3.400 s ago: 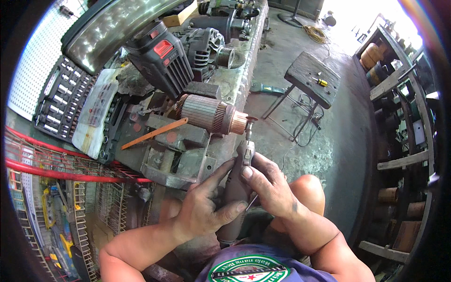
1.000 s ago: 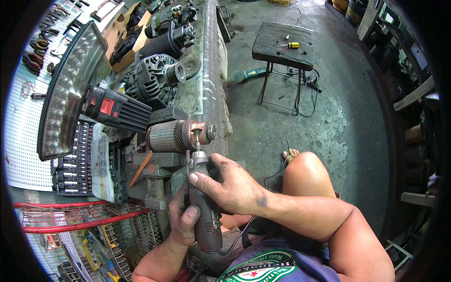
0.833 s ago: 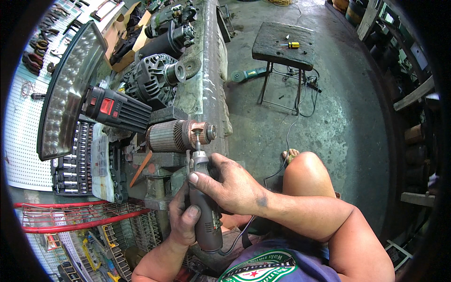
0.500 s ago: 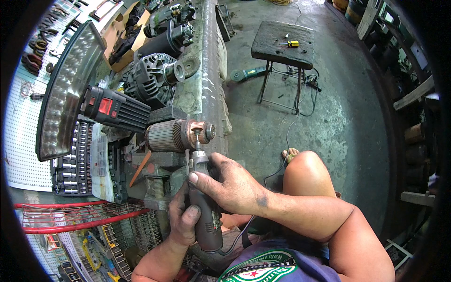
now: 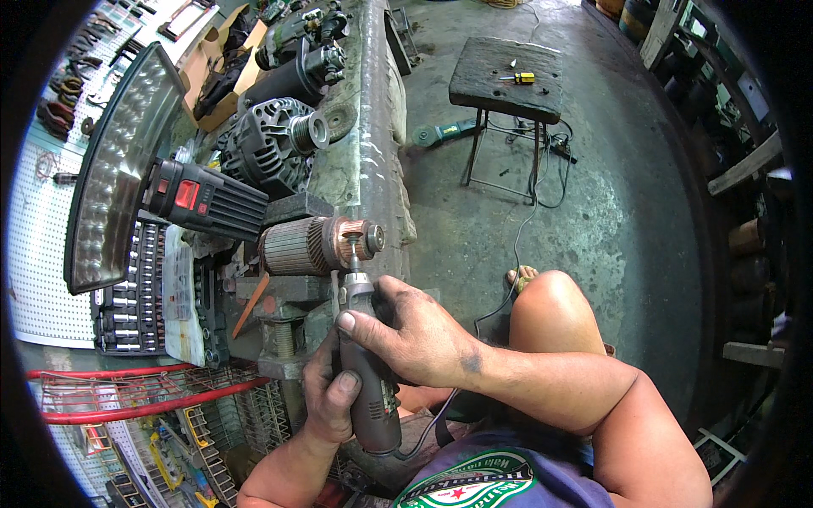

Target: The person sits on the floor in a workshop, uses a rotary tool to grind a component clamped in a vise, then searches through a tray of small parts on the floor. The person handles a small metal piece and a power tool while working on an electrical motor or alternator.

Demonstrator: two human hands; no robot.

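"How does the left hand point(image 5: 329, 391) sit?"

"Fingers point(image 5: 317, 354) curled in, left thumb point(image 5: 344, 385) pointing up, its bare forearm point(image 5: 288, 461) slanting from below."

"And the right hand point(image 5: 428, 334)?"

"Just above and ahead of it, also gripping, right thumb point(image 5: 360, 328) laid leftward. The right elbow point(image 5: 637, 383) is bent, the right forearm point(image 5: 546, 375) reaching leftward (a dark mark point(image 5: 471, 362) shows by the wrist point(image 5: 489, 367))."

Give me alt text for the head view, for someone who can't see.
A person's left grip and right grip hold a dark cylindrical rotary tool, its tip at the copper end of a ridged metal armature. Beyond, a yellow-handled screwdriver lies on a dark stool.
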